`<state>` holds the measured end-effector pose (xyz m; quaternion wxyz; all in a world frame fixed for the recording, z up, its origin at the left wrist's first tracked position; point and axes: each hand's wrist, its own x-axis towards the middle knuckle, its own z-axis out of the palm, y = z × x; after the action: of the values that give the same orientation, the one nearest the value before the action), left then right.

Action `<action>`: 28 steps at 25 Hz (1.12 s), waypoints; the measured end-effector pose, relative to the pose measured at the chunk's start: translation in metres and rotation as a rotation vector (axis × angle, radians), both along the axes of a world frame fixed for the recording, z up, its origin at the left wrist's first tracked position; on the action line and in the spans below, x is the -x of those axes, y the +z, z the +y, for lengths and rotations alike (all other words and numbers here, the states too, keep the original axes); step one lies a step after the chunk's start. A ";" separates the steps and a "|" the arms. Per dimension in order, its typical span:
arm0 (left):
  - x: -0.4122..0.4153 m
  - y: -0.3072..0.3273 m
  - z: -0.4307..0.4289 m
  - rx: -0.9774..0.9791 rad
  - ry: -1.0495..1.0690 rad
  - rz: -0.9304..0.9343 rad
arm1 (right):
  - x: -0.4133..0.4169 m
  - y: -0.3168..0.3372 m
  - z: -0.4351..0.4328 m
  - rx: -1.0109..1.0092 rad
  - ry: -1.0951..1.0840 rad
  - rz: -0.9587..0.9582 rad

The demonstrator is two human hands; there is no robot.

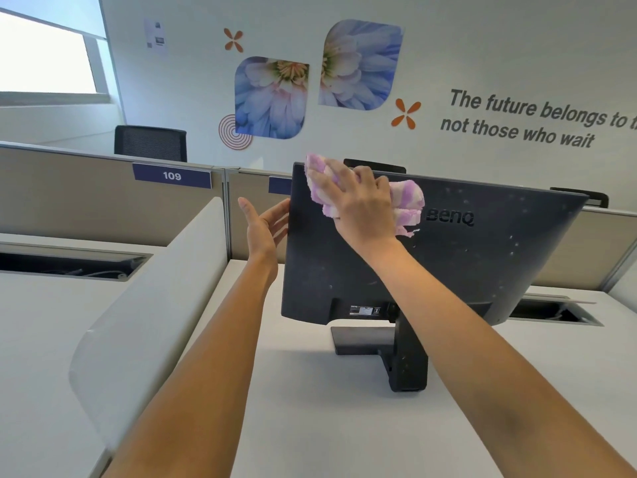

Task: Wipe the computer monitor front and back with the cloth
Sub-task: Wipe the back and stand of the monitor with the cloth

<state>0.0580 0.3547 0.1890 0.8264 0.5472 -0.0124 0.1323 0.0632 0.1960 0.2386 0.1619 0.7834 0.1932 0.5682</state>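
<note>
Your right hand (358,205) presses the fluffy pink-and-white cloth (406,198) flat against the upper back of the black plastic computer monitor (465,257) standing on the white counter (310,408), while your left hand (265,225), fingers spread open, steadies its left edge.

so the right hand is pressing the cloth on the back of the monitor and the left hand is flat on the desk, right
Not quite. The head view shows the left hand raised at the left edge of the monitor, not flat on the desk. The right hand does press the cloth on the monitor's back.
</note>
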 end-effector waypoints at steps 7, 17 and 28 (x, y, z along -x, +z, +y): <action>0.001 0.001 -0.002 0.009 0.015 0.005 | 0.004 -0.094 -0.017 0.527 0.048 0.087; 0.006 0.004 -0.007 0.008 0.045 0.021 | 0.007 0.031 -0.041 -0.214 -0.048 0.103; 0.012 0.009 -0.018 -0.026 0.096 -0.004 | 0.022 -0.109 -0.051 0.505 0.119 0.334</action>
<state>0.0459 0.3365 0.1977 0.8118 0.5577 0.0107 0.1727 0.0416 0.1452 0.1292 0.2838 0.7883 0.3975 0.3741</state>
